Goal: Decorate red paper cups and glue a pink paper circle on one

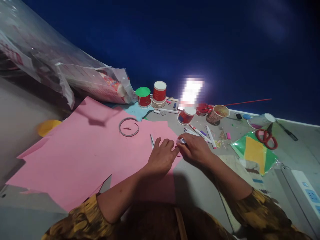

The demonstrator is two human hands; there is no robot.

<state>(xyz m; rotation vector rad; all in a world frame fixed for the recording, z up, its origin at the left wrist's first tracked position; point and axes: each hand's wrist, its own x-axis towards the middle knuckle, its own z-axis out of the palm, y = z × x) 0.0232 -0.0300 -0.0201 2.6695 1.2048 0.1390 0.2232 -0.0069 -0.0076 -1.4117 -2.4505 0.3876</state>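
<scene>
My left hand (161,156) rests palm down on the pink paper (100,156), its fingers apart and slightly bent. Its fingertips touch a small pink paper piece (179,154) at the sheet's right edge, mostly hidden by my hands. Close beside it, my right hand (196,148) is closed around a white marker (182,141), whose tip I cannot see. A pointed metal blade (152,140) sticks out beyond my left fingers; the rest of it is hidden. Farther left on the pink paper lies a grey ring (129,135), perhaps a tape roll.
Several markers (211,136) lie beyond my right hand. Paper cups (159,91) stand along the back edge, one with a green disc (143,91) on top. Red-handled scissors (266,138) lie right, by green and yellow paper (255,153). A plastic bag (92,80) lies back left.
</scene>
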